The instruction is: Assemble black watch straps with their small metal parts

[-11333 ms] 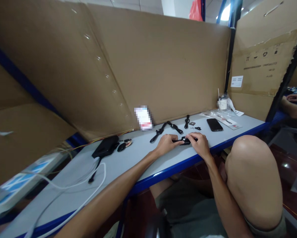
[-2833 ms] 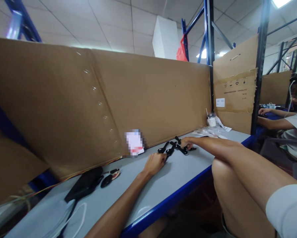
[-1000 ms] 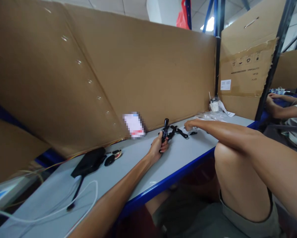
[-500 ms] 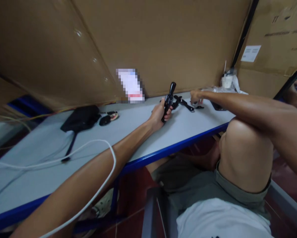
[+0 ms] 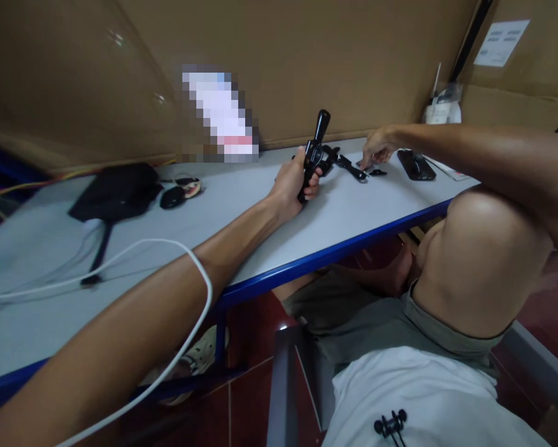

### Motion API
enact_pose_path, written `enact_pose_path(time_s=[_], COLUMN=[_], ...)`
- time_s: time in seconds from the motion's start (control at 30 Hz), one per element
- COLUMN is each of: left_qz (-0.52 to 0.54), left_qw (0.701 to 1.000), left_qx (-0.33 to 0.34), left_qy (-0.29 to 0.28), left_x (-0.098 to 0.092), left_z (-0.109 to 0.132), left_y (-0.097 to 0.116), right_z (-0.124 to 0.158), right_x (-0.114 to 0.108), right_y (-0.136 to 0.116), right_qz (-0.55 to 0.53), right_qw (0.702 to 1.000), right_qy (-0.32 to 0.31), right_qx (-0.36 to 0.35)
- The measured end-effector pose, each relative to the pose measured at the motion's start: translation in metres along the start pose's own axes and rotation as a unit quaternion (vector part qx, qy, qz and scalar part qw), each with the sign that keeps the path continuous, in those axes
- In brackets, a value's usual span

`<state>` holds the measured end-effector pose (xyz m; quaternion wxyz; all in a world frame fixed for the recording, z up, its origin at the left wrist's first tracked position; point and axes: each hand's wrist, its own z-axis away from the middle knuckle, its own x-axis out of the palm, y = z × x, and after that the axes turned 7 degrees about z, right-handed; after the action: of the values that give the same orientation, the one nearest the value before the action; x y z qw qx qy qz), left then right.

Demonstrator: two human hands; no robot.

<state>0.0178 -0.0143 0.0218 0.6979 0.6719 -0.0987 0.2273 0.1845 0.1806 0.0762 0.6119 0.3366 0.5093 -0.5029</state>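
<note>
1. One black handled piece (image 5: 315,151) is what I have in the left fingers (image 5: 313,183), which are wrapped closed around it; its rounded end tilts up above them.
2. I have the right fingers (image 5: 368,156) pointing down at the surface (image 5: 344,208), narrow at the tips; I can't tell from here whether they grip anything.
3. Between both sets of fingers I see a black bar (image 5: 352,169) lying flat.
4. Just nearer than the right fingers lies a small black part (image 5: 378,172); to their right, a dark phone (image 5: 416,164).
5. Well left of the left fingers I make out a black case (image 5: 118,192).
</note>
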Motion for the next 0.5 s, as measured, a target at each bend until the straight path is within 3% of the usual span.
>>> enact_pose_path(time_s=[0.1,0.3,0.4,0.5], left_qz=[0.008,0.016,0.008,-0.009], left_qw=[1.0,0.999,0.999,0.999], left_qx=[-0.008,-0.01,-0.002,0.004], left_qy=[0.009,0.028,0.043,0.042], left_x=[0.0,0.004,0.005,0.005], left_z=[0.001,0.005,0.007,0.007], left_y=[-0.001,-0.003,-0.004,-0.005], right_z=[0.019,0.043,0.057,0.072], right_x=[-0.002,-0.009,-0.017,-0.026], right_y=[-0.002,-0.001,-0.002,-0.008], right_qz=[-0.021,-0.045,-0.087,-0.137], right_qw=[0.995,0.998,0.992,0.976], right_qy=[-0.093,-0.027,0.01,-0.024], right_qx=[-0.033,-0.046,-0.092,-0.165])
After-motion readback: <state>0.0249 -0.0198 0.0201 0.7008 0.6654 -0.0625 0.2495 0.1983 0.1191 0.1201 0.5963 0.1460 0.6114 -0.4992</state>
